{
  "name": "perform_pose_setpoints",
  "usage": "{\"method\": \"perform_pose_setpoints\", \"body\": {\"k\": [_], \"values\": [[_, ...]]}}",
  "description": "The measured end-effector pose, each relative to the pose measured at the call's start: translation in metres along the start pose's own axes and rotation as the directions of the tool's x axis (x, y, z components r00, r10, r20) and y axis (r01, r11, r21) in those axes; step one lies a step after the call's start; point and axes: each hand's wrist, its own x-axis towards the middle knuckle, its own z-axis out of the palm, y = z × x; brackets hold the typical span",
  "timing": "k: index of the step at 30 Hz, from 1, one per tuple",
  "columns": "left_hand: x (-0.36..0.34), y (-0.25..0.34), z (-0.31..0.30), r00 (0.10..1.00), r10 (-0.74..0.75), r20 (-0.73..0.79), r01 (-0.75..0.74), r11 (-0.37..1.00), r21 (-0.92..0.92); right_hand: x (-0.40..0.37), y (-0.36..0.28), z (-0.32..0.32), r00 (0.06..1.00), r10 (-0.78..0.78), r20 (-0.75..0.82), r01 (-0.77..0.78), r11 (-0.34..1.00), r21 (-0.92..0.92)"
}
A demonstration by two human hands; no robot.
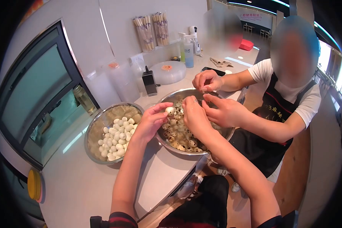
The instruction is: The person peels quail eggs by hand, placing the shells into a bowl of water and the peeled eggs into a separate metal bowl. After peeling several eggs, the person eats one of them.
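My left hand point(154, 118) pinches a partly peeled quail egg point(170, 111) over the left side of a steel bowl point(186, 152). Speckled quail eggs point(178, 138) in their shells lie in this bowl, with bits of shell among them. Above its middle, my right hand point(195, 114) is bent downward with the fingers close together. Its fingertips are hidden, so what they hold cannot be made out. To the left stands a second steel bowl point(93, 146) with many peeled white quail eggs point(116, 138).
A co-worker in a black apron point(268, 127) works at the same bowl from the right, both hands over its far rim. Behind stand a black box-shaped device point(149, 81), a clear round lid point(171, 74), a spray bottle point(189, 55) and a phone point(213, 71).
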Motion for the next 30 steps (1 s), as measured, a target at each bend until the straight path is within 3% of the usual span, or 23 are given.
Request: {"method": "perform_pose_setpoints", "body": {"k": [2,4,8,16,26,30], "values": [[0.001,-0.003,0.0,0.999,0.025,-0.038,-0.027,0.998,-0.049,0.0,-0.002,-0.002,1.0,-0.008,0.022,0.007,1.0,0.025],[0.0,-0.001,0.005,0.997,0.031,-0.071,-0.035,0.998,-0.052,0.0,-0.01,-0.006,0.996,-0.086,0.024,0.079,0.974,0.215],[0.001,0.0,0.005,0.997,0.004,-0.082,-0.007,0.999,-0.037,0.004,-0.017,-0.013,0.986,-0.166,-0.004,0.162,0.957,0.239],[0.001,-0.001,0.004,0.997,0.002,-0.079,-0.005,0.999,-0.032,0.002,-0.013,-0.013,0.983,-0.159,0.096,0.119,0.937,0.329],[0.005,-0.006,-0.003,0.998,0.019,-0.063,-0.028,0.987,-0.156,0.0,-0.015,-0.013,0.967,-0.171,0.187,0.118,0.957,0.264],[0.005,-0.005,-0.005,0.999,0.001,-0.053,-0.014,0.968,-0.25,-0.002,-0.014,-0.011,0.984,-0.128,0.125,0.094,0.965,0.246]]}}
